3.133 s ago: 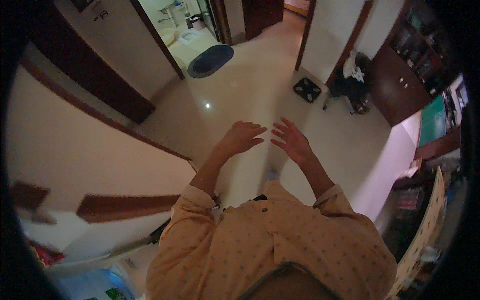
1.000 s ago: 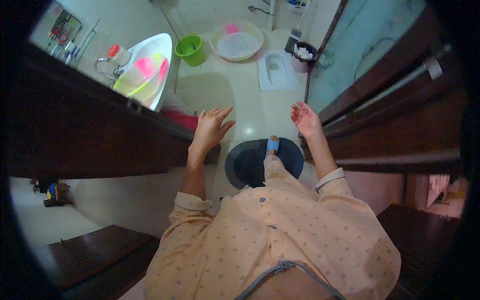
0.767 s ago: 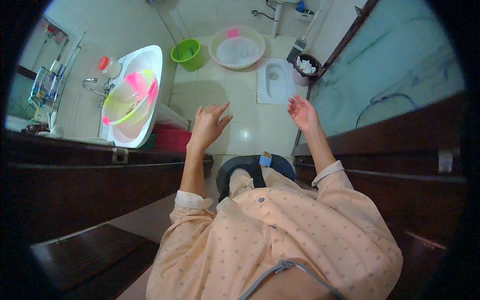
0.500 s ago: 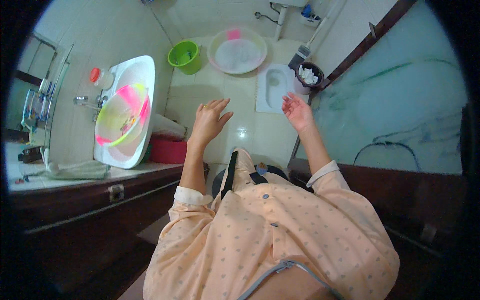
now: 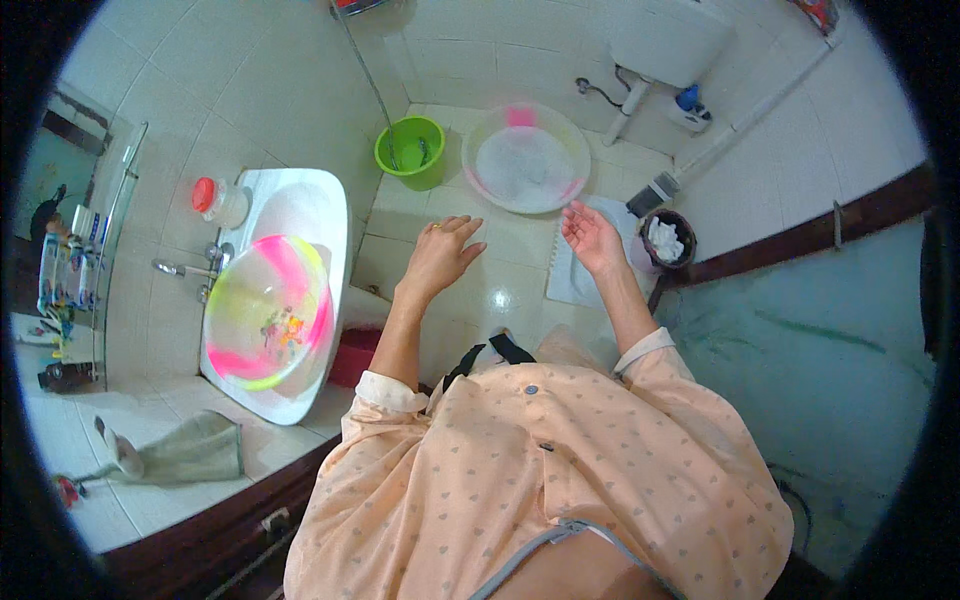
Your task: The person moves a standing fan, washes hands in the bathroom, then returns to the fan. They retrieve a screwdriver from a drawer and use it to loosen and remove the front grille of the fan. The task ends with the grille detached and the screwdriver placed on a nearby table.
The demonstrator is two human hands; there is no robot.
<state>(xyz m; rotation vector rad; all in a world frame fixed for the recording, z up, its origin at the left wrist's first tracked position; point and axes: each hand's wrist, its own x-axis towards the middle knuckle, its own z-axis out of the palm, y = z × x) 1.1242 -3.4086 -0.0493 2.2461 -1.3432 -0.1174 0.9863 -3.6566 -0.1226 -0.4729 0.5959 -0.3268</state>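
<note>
My left hand is held out in front of me, palm down, fingers apart, with nothing in it. My right hand is also out in front, palm turned inward, fingers loosely spread, holding nothing. Both hover in the air over the pale tiled bathroom floor. Just beyond the hands lies a large clear basin with a pink rim on the floor. To my left is a white washbasin with a pink and yellow translucent bowl sitting in it.
A green bucket stands on the floor by the wall. A floor-level toilet pan lies under my right hand, a dark waste bin beside it. A grey cloth lies on the counter. A red box sits under the washbasin.
I have walked from a hallway through the doorway into the bathroom. Both hands stayed raised and empty; the washbasin and floor basins have come closer.
</note>
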